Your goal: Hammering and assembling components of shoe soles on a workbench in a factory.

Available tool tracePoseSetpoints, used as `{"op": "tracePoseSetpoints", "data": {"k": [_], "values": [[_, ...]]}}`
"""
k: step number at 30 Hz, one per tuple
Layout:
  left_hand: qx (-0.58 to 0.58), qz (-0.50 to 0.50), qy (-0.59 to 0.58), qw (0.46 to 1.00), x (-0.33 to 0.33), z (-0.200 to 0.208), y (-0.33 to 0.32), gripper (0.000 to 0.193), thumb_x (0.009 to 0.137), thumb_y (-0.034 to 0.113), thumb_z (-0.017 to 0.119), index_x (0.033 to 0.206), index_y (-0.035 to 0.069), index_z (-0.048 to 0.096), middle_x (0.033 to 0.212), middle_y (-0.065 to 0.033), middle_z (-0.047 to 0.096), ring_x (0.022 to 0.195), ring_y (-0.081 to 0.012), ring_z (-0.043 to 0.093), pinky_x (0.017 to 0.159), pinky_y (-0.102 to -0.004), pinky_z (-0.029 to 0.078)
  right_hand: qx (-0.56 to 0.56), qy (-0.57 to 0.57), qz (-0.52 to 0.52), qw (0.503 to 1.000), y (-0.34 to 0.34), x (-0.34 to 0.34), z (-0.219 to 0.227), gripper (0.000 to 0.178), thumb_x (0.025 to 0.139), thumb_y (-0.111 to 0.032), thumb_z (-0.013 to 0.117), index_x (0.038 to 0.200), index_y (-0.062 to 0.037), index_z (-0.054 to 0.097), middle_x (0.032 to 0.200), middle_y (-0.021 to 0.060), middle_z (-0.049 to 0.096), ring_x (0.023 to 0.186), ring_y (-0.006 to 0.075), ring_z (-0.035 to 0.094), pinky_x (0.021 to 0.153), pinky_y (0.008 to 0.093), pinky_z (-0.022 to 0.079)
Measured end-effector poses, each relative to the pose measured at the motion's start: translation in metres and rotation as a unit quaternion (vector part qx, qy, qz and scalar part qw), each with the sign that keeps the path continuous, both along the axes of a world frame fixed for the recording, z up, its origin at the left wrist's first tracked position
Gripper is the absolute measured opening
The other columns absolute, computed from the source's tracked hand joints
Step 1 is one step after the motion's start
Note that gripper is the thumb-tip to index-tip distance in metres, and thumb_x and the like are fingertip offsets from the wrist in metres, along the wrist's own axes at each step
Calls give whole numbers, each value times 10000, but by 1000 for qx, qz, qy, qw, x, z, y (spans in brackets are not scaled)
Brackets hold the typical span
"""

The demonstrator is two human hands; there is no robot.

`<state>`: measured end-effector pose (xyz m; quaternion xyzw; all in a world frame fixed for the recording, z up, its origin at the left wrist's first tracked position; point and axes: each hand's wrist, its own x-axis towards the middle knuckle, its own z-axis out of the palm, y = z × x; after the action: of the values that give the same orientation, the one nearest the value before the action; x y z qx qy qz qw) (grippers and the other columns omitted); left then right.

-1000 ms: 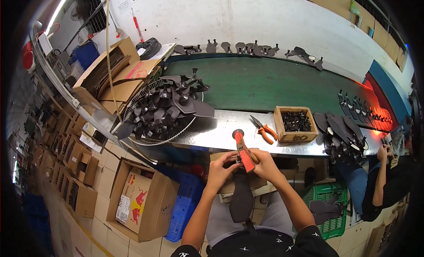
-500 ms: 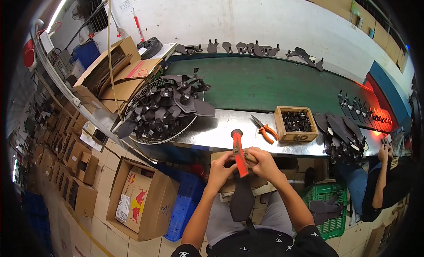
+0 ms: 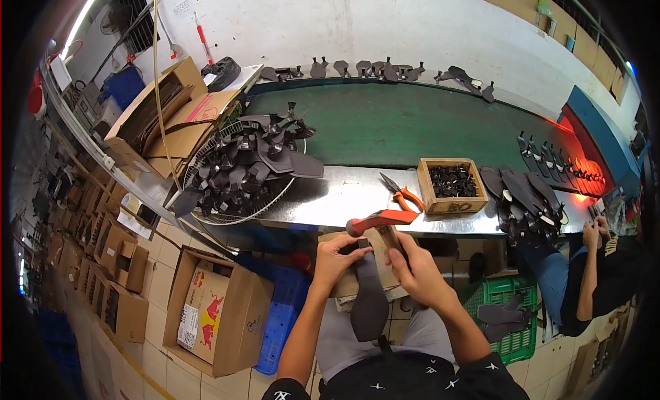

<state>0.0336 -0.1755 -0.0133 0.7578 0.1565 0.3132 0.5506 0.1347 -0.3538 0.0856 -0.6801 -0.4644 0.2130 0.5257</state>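
Note:
My left hand (image 3: 335, 261) is closed on the narrow end of a dark grey shoe sole (image 3: 370, 304), whose wide end hangs toward my lap. Fingers wrapped round its wooden handle, my right hand (image 3: 418, 273) grips a hammer (image 3: 381, 222) with a red head. That head is held sideways just above the sole's narrow end, apart from it. Beneath the sole lies a pale block or stack of boards (image 3: 337, 290), partly hidden by my hands. Pliers with orange handles (image 3: 411, 200) lie on the metal bench edge, beside a wooden box (image 3: 454, 205) of small black parts.
A wire basket (image 3: 265, 209) heaped with dark heeled soles stands at left on the bench. More soles (image 3: 526, 194) lie at right, near a co-worker's hands (image 3: 595, 229). Behind runs a green belt (image 3: 399, 125). Cartons (image 3: 240, 331) and a green crate (image 3: 519, 348) stand below.
The hammer's head has swung from pointing lengthwise over the sole to lying crosswise. My right hand has drawn slightly right, uncovering the sole's narrow end. The whole view has shifted a little.

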Motion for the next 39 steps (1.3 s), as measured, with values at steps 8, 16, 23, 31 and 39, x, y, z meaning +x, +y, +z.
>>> {"op": "tracePoseSetpoints", "data": {"k": [8,16,23,31,39], "values": [[-8,8,-12,1000,1,-2,-6,249,733,75,808,957,-11,737,912,-89,735,802,-118,676,723,-247,523,-52,-217,-14,975,-18,-17,-10,415,955,-79,568,1334,46,453,955,258,611,861,437,603,743,446,492],[224,63,153,960,-13,-4,-11,934,745,334,804,1470,14,310,1138,-83,702,1242,-252,527,1103,-436,246,105,-286,-8,953,-48,-20,51,539,813,22,650,1323,63,479,1303,281,543,908,413,661,716,395,560],[230,72,222,945,-4,-17,-8,982,750,467,773,1488,41,286,1157,-56,693,1272,-220,511,1122,-552,137,-10,-277,2,961,-27,-14,24,508,909,-62,621,1377,27,444,1022,229,619,800,394,641,657,421,532],[277,70,167,944,-17,1,-17,374,800,267,716,1160,167,703,1158,17,696,1366,-246,436,1138,-623,-55,34,-238,-1,971,-29,-7,-15,548,884,-64,667,1394,-19,469,1071,231,665,810,375,677,681,393,551],[3,-172,58,983,-83,69,-89,210,887,179,694,816,-16,666,721,-119,608,627,-203,583,584,-288,438,1,-426,10,904,-32,29,-16,518,831,-108,710,1327,-65,566,829,78,648,655,241,642,512,332,508]]}}
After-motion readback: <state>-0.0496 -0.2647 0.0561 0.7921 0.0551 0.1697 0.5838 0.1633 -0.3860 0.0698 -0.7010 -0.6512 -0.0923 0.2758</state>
